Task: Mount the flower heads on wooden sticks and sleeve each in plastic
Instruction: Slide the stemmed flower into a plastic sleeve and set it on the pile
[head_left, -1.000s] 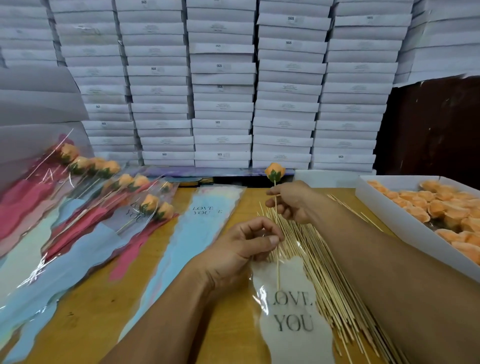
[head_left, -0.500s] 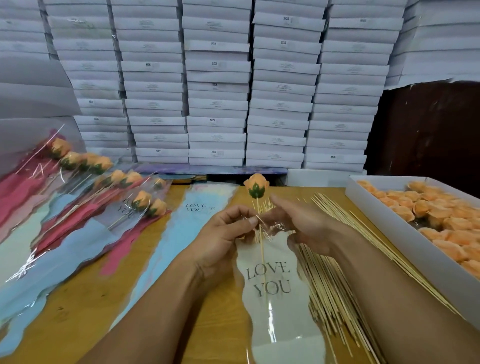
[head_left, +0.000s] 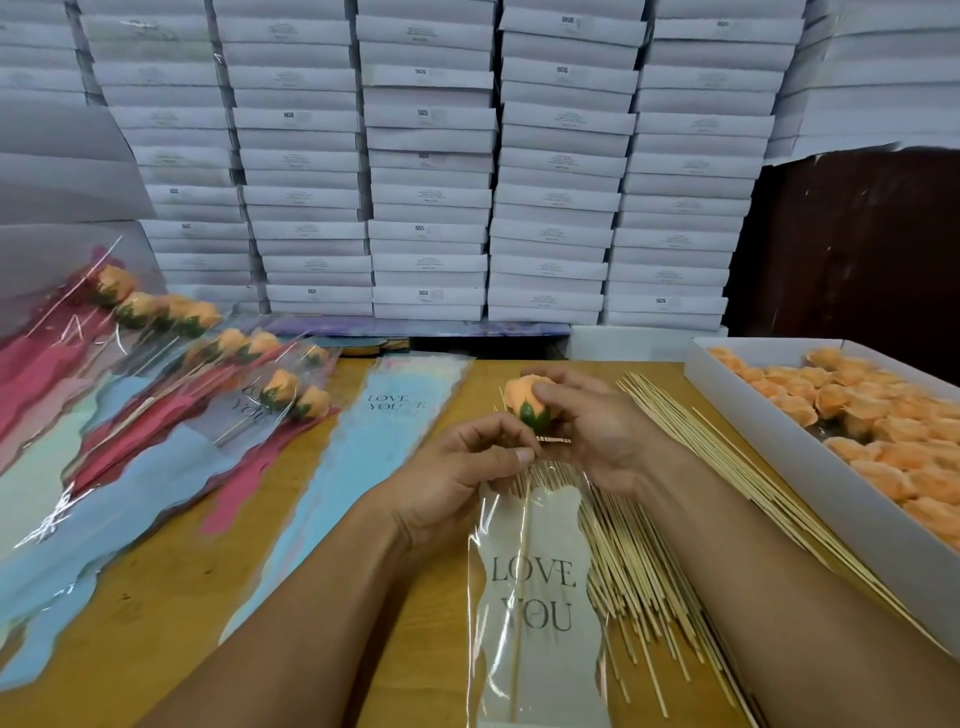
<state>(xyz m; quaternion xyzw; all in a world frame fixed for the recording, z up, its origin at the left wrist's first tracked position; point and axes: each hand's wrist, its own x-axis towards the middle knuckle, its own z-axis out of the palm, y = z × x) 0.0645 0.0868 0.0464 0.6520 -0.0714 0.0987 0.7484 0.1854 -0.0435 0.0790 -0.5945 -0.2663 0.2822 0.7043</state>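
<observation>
Being eased into a clear plastic sleeve (head_left: 535, 597) printed "LOVE YOU", an orange flower head (head_left: 525, 399) on a wooden stick (head_left: 521, 587) is held above the middle of the counter (head_left: 332, 613). The flower head is cupped by the curled fingers of the right hand (head_left: 597, 441), while the sleeve's mouth is pinched by the left hand (head_left: 467, 467) at the stick's upper end. The flower is judged to be light and soft, its petals easily crushed, so a hold at the green base or on the stick is thought safer than on the bloom. The stick looks thin and stiff but liable to snap if bent. The film appears slippery and limp, best taken by its open edge.

The joint between flower and stick is hidden behind the fingers, and the sleeve's lower end is cut off by the near frame edge. How far the bloom has entered the sleeve cannot be told. Loose sticks (head_left: 649, 545) lie beneath the sleeve; the tray of flower heads (head_left: 831, 499) is cropped at right.
</observation>
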